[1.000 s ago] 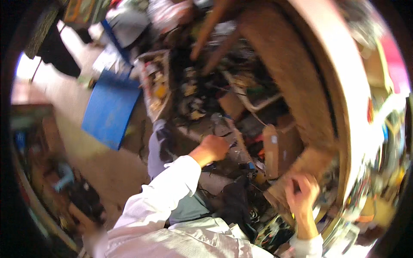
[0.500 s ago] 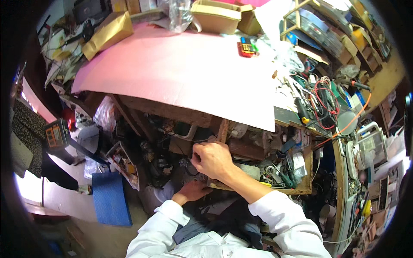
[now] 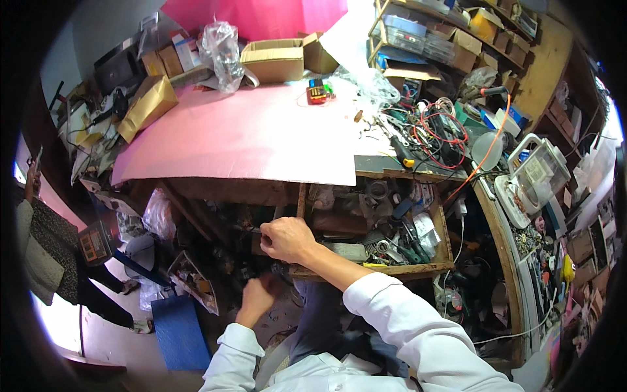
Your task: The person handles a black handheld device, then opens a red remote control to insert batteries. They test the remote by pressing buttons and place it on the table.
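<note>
My right hand [image 3: 287, 239] reaches in from the lower right in a white sleeve. Its fingers are curled over the front left corner of an open wooden drawer [image 3: 418, 268] under the bench. The drawer is packed with tools, tape rolls and small parts. My left hand [image 3: 257, 298] is lower and to the left, blurred, with fingers curled in the dark space below the bench; what it holds is hidden. A pink sheet [image 3: 248, 137] covers the benchtop above both hands.
Cardboard boxes [image 3: 273, 60], a plastic bag [image 3: 221, 47] and a small red device [image 3: 317, 93] sit at the back of the bench. Tangled wires and tools [image 3: 431, 134] lie at the right. A blue mat [image 3: 177, 330] is on the floor. Another person [image 3: 39, 255] stands at the left.
The view has swung up from the clutter under the bench to the benchtop. My left hand has dropped down and to the left, away from my right hand, which stays at the drawer corner.
</note>
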{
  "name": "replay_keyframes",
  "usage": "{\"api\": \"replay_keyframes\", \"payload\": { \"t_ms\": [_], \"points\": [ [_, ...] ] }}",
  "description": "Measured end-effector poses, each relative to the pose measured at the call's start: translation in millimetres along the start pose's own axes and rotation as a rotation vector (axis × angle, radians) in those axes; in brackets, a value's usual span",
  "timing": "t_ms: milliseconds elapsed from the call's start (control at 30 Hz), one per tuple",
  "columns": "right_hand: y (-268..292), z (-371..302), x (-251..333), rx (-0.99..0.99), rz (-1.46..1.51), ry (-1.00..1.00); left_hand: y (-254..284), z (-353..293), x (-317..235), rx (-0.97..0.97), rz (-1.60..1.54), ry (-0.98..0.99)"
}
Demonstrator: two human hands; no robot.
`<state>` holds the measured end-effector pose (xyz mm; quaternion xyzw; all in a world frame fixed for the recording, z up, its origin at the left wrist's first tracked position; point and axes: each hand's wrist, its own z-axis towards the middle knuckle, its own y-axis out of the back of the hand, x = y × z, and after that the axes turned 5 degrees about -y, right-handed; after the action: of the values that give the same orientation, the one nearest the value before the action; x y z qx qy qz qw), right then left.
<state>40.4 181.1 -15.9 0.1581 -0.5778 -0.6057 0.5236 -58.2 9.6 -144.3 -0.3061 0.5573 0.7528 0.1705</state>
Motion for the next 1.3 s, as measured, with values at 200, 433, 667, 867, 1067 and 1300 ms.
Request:
{"api": "replay_keyframes", "payload": {
  "t_ms": [200, 433, 667, 867, 1067, 1300],
  "points": [
    [4, -2, -14, -0.093, 0.136, -0.022, 60, 90, -80, -0.55, -0.453, -0.066],
    [61, 30, -25, -0.112, 0.44, 0.105, 50, 70, -157, -0.365, -0.371, -0.514],
    [171, 86, -9, 0.237, 1.12, -0.216, 0, 104, -166, -0.001, 0.189, -0.319],
    [209, 110, -16, 0.437, 0.574, -0.004, 10, 96, -170, 0.067, 0.2, -0.264],
    [180, 178, -130, -0.199, -0.357, -0.252, 23, 102, -185, 0.169, 0.15, -0.177],
    [170, 241, -174, -0.199, -0.42, -0.494, 20, 103, -181, 0.197, 0.081, -0.155]
  ]
}}
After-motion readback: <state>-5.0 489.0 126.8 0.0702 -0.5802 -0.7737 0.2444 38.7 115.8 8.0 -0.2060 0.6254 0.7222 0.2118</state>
